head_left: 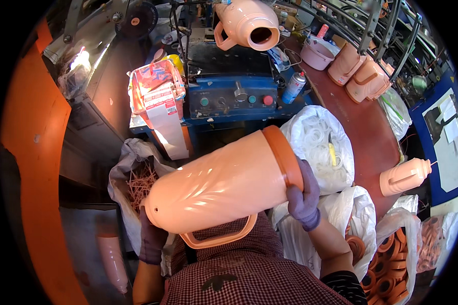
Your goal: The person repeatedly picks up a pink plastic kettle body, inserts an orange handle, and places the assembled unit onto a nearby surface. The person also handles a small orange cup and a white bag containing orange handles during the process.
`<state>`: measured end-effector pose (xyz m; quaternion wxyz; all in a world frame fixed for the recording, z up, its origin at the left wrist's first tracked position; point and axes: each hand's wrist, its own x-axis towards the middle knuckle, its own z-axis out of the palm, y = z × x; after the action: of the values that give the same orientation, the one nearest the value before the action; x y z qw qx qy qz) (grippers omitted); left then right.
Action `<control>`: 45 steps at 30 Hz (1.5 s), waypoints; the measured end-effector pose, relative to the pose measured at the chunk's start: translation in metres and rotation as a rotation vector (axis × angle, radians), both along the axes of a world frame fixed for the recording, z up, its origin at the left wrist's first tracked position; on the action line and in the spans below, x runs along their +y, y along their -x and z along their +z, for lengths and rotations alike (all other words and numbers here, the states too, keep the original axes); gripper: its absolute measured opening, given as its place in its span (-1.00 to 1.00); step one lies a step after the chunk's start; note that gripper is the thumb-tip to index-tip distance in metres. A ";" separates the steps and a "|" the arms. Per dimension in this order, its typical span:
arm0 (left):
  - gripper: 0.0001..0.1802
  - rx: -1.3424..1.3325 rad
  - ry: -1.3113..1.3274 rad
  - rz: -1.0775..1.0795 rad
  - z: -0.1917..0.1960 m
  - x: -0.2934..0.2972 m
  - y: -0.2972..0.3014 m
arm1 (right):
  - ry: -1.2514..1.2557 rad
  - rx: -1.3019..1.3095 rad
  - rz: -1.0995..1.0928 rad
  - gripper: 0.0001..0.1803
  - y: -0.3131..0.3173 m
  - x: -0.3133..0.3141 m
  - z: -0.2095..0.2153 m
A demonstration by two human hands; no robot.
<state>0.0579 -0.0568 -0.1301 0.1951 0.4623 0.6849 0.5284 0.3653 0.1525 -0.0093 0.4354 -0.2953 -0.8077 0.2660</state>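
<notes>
Here, one peach jug between two gloved hands.

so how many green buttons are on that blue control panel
2 green buttons on the blue control panel: one toward its left end, another between the metal knob and the red button. More could be hidden elsewhere on the machine.

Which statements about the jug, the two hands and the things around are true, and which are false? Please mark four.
1. The right hand grips the peach jug at its darker orange ring. True.
2. The left hand is at this ring too. False: it is at the opposite end.
3. A spray can stands to the right of the red button. True.
4. The jug's handle faces away from the person. False: the handle is toward the checked apron.
</notes>
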 end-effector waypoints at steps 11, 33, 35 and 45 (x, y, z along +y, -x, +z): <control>-0.48 -0.054 -0.047 0.058 0.036 0.028 0.008 | 0.471 0.179 -0.258 -0.46 -0.028 0.037 -0.034; -0.11 -0.040 -0.071 -0.413 0.108 0.121 -0.068 | 0.092 -0.695 -0.859 -0.73 -0.293 -0.084 -0.015; -0.08 -0.069 -0.045 -0.442 0.113 0.122 -0.064 | 0.023 -1.149 -1.029 -0.71 -0.384 -0.103 -0.071; 0.08 -0.222 -0.036 -0.796 0.113 0.142 -0.053 | -0.283 -1.155 -0.904 -0.59 -0.372 -0.046 0.028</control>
<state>0.1112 0.0853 -0.0169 0.4488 0.6348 0.4180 0.4700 0.7371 0.1065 0.0192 0.0426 -0.6324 -0.7343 -0.2431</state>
